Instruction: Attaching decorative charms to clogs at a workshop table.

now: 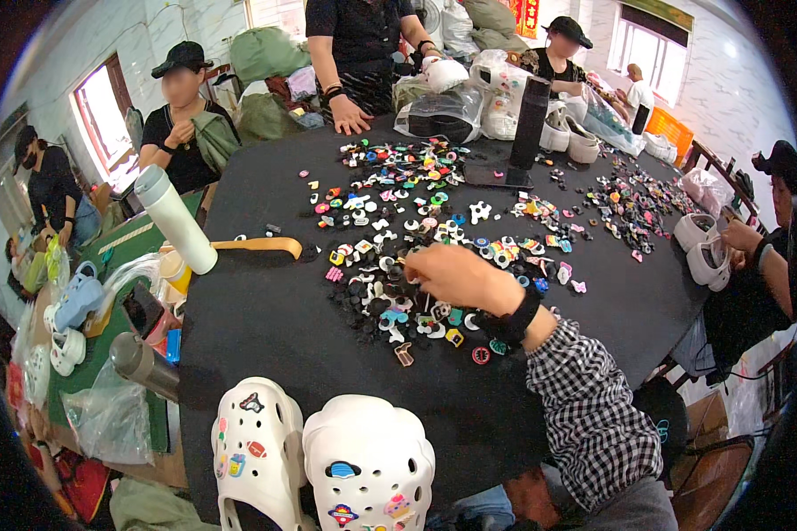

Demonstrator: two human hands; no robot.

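My right hand point(465, 279) reaches into a dense pile of small shoe charms point(390, 305) in the middle of the black table. Its fingers are bent together among the charms, and what they hold, if anything, is hidden. A black band circles that wrist above a black-and-white checked sleeve. In front of me at the near edge stand two white clogs; the left clog point(255, 434) carries several charms, including a football. Several colourful charms also sit in the holes of the right clog point(367, 460). My left hand is not seen.
A pale tumbler point(175, 219) and a wooden stick point(270, 245) lie toward the left edge, with a grey bottle point(142, 365) below. A black cylinder point(530, 124) stands at the back by a phone point(498, 175). Co-workers surround the table; white clogs point(702, 248) sit at right.
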